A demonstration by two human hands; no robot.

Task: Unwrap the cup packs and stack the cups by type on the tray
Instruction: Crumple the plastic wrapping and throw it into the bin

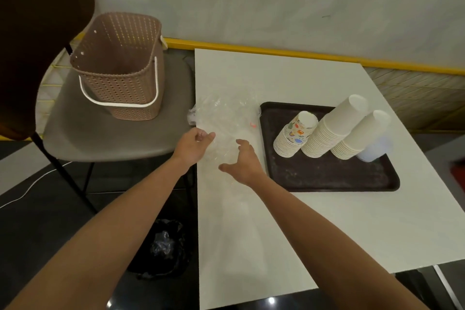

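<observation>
A dark tray (327,173) lies on the white table (352,221). On it stand a stack of printed cups (295,133), two taller stacks of plain white cups (334,126) (362,133), and a few translucent cups (376,150) at the right end. Crumpled clear plastic wrap (224,118) lies on the table left of the tray. My left hand (193,145) pinches the wrap's near left edge. My right hand (242,161) hovers over the wrap's near part with fingers spread and loosely bent; no grip shows.
A brown perforated basket (120,68) with a white handle sits on a grey chair seat (100,133) left of the table. A bin with a black bag (163,246) stands on the floor below the table's left edge. A white cable (30,186) runs across the floor.
</observation>
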